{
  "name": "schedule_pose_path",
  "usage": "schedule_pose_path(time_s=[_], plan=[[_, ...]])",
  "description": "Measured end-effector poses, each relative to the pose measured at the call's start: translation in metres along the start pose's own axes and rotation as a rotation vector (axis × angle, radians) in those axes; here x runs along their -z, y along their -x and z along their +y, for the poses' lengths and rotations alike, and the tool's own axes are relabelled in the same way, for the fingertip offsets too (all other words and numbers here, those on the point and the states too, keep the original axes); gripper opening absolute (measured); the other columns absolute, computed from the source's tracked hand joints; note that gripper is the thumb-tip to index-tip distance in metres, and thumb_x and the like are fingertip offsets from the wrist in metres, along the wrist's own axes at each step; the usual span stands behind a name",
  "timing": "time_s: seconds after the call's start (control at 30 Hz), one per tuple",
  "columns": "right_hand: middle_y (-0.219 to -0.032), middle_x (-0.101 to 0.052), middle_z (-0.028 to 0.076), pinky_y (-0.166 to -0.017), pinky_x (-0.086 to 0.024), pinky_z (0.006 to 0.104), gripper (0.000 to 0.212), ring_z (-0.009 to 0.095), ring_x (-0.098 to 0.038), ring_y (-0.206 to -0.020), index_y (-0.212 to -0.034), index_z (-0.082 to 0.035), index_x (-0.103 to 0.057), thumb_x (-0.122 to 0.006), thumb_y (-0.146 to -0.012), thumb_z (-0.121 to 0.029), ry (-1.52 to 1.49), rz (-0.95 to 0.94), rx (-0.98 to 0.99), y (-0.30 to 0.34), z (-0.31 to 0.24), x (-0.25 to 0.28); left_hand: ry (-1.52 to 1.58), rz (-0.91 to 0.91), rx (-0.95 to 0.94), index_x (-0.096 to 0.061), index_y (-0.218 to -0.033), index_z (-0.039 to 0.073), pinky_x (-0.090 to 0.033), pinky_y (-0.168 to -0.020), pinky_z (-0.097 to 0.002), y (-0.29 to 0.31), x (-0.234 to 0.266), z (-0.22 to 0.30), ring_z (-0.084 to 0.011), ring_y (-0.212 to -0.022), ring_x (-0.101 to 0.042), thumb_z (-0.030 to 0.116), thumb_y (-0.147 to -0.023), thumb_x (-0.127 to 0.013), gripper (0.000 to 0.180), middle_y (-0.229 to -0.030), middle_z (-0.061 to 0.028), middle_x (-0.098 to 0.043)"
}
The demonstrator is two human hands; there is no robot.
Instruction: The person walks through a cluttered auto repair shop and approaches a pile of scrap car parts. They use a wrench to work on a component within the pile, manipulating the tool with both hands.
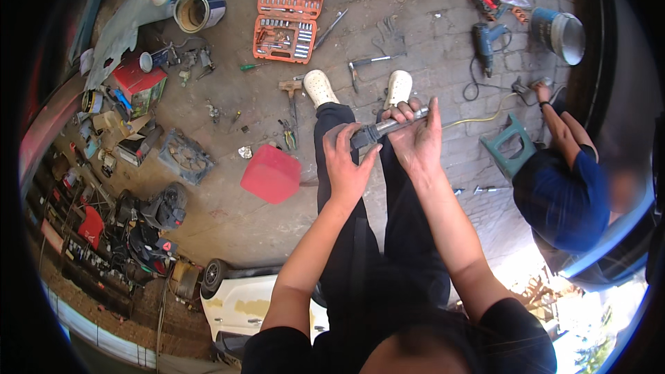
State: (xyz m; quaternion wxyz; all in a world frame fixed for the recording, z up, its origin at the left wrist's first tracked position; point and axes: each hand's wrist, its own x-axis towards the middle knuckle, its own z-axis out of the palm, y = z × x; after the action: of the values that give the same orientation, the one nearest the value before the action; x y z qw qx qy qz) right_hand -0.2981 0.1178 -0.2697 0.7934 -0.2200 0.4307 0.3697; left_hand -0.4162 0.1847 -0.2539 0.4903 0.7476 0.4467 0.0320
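Between my two hands is a rod-shaped part (pixel 377 130) with a blocky dark end and a narrower metallic shaft; its exact kind is unclear. My left hand (pixel 348 166) grips the dark end, thumb on one side and fingers on the other. Palm up, my right hand (pixel 419 140) curls its fingers round the metallic shaft, the index finger stretched out. Both hands are above my knees. On the ground beyond my shoes lie a hammer (pixel 289 88), pliers (pixel 287 135), a black-handled T-shaped tool (pixel 370 61) and an open orange socket set (pixel 285 21).
A co-worker in a blue shirt (pixel 564 194) crouches at right beside a green stool (pixel 509 145). A corded heat gun (pixel 485 48) and a bucket (pixel 564 34) are beyond. To my left are a red stool (pixel 271 173), a radiator fan (pixel 185 156) and scattered car parts.
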Motion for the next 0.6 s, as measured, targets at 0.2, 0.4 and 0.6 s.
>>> schedule_pose_path(time_s=[0.2,0.4,0.6], plan=[[-0.086,-0.051,0.009,-0.094,-0.033,0.0381,0.028,0.022,-0.048,-0.089,-0.082,-0.005,-0.048,-0.044,-0.087,-0.031,0.127,-0.254,-0.087,0.167,-0.051,-0.089,0.222,-0.112,-0.121,-0.056,-0.105,0.006,-0.046,-0.083,-0.0320,0.052,0.081,0.141,-0.0197,-0.099,-0.055,0.005,-0.060,-0.076,0.050,-0.109,-0.0064,-0.057],[-0.093,-0.060,0.008,-0.075,-0.047,0.0278,0.023,0.014,-0.057,-0.082,-0.102,0.004,-0.057,-0.049,-0.089,-0.013,1.396,-0.465,0.133,0.293,-0.129,-0.144,0.219,-0.175,-0.466,-0.057,-0.106,0.008,-0.047,-0.081,-0.0314,0.086,0.139,0.244,-0.0201,-0.097,-0.057,0.000,-0.062,-0.073,0.047,-0.112,-0.0070,-0.057],[-0.070,-0.060,0.007,-0.060,-0.044,0.0260,0.035,0.011,-0.054,-0.063,-0.098,0.002,-0.060,-0.069,-0.076,-0.025,1.936,-0.723,0.267,0.359,-0.150,-0.160,0.277,-0.409,-0.693,-0.044,-0.126,0.007,-0.040,-0.095,-0.0342,0.121,0.152,0.304,-0.0261,-0.119,-0.045,-0.012,-0.065,-0.059,0.066,-0.128,-0.0134,-0.045]])
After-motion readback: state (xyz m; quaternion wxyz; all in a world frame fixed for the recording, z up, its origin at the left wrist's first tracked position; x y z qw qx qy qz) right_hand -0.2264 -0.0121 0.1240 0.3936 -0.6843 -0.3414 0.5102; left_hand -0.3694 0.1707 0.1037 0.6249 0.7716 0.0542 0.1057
